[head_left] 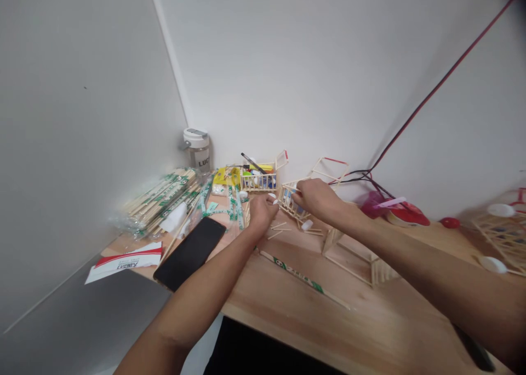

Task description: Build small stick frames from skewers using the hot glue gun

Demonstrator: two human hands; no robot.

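My left hand [262, 212] is closed, with a small white piece [272, 198] showing at its fingertips. To the right, my right hand [315, 195] curls over a small open frame of wooden sticks [287, 204]. Its fingertips are at the frame's upper edge, and what they pinch, if anything, is hidden. Something light blue shows inside the frame. Just below it lie a white cap [307, 225] and several short cut sticks [279, 230]. A pair of chopsticks in a green-printed wrapper [298, 276] rests on the table nearer to me.
A black phone [191, 253] and a heap of wrapped chopsticks [160, 202] occupy the left. Behind stand a bottle [199, 150] and a stick-built box [258, 182] holding a pen and small items. Another stick frame [349, 265] sits under my right forearm; a red tape roll [409, 215] is beyond.
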